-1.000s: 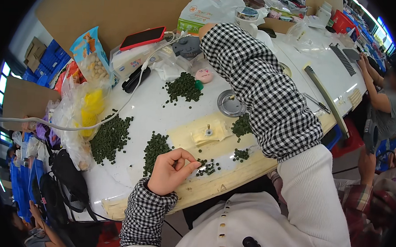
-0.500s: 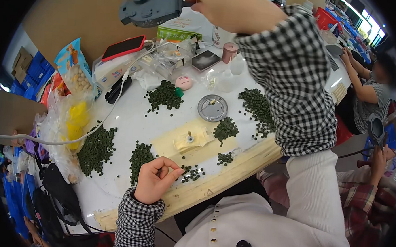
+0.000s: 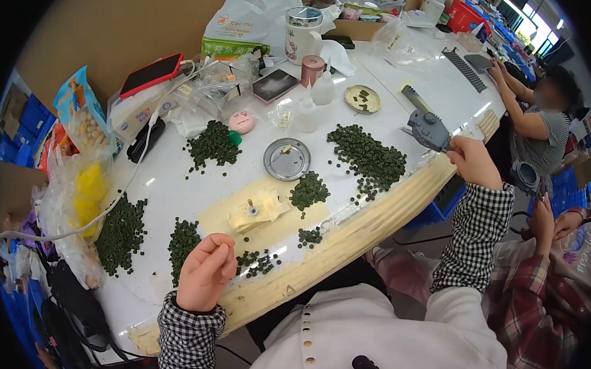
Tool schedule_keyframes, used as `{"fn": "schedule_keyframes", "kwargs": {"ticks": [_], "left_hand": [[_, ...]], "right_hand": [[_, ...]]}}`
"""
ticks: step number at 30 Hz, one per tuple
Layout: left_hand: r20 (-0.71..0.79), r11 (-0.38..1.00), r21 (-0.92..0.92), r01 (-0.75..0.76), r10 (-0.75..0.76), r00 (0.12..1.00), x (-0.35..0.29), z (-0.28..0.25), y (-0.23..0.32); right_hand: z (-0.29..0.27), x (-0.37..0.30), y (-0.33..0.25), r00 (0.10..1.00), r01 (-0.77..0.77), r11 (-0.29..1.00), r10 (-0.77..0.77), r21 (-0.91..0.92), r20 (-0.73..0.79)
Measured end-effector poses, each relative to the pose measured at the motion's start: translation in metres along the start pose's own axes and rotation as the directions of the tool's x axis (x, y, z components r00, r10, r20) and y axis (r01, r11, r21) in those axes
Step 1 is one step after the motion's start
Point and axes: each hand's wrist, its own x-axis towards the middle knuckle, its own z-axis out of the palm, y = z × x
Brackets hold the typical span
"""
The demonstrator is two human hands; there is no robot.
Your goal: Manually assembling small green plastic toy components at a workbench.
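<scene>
In my right hand (image 3: 476,164), near the table's right edge, is a grey plastic toy tank turret (image 3: 430,130) with its long barrel pointing away to the far left. My left hand (image 3: 204,273) hovers at the front edge with thumb and fingers pinched; what they hold, if anything, is too small to make out. Just beyond it lie a loose group of small dark green round pieces (image 3: 256,264) and a block wrapped in cream tape (image 3: 257,211) with a peg standing up from it. A round metal dish (image 3: 287,159) holds a few tiny bits.
Several heaps of green pieces (image 3: 370,155) cover parts of the white table. Behind stand squeeze bottles (image 3: 322,89), a mug (image 3: 303,38), a red-cased phone (image 3: 152,75) and plastic bags. A white cable (image 3: 132,182) crosses the left side. Other people (image 3: 546,124) sit at right.
My right hand has come down from high at the top, bringing the turret to the table's right side. My left hand stays pinched at the front edge. The whole view has shifted.
</scene>
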Motion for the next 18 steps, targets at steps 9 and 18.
{"fn": "schedule_keyframes", "kwargs": {"ticks": [9, 18], "left_hand": [[-0.12, 0.998, -0.06, 0.035, -0.042, 0.992, 0.004, 0.005, 0.001], [0.053, 0.997, 0.037, 0.069, -0.071, 0.996, 0.0, -0.007, -0.005]], "right_hand": [[0.037, 0.007, 0.025, 0.991, -0.136, 0.991, 0.135, -0.015, -0.011], [0.028, -0.035, -0.114, 0.962, 0.252, 0.944, -0.219, 0.213, -0.166]]}}
